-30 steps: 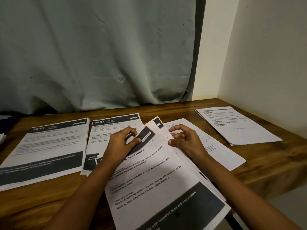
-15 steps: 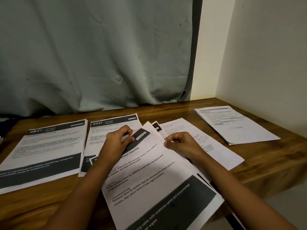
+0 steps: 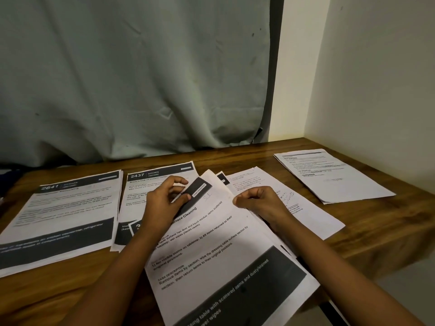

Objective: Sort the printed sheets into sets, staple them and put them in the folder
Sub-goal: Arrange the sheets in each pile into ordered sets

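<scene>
Printed sheets lie in a fanned stack at the near edge of the desk, turned askew so that its text runs on a slant. The left hand sits on the far left corner of the stack. Its wrist is bent, and its grip is narrow: thumb and fingers are curled round the dark header band of the top sheet, pinching that corner. The left forearm reaches in from the near left, across the stack's left side.

The right hand rests at the stack's far right edge, knuckles up and fingers folded into the palm, with the thumb tip against the top sheet's edge. It may be pinching paper there, but the folded fingers hide the contact, so I cannot tell what that grip holds. The right forearm lies along the stack's right side.

Just left of the stack, partly under it, lies a sheet headed 2437, and further left another headed 2641. A pale sheet juts out from under the stack's right side. Well to the right of the stack, a separate set of pages lies near the wall. A grey curtain hangs beyond the stack.
</scene>
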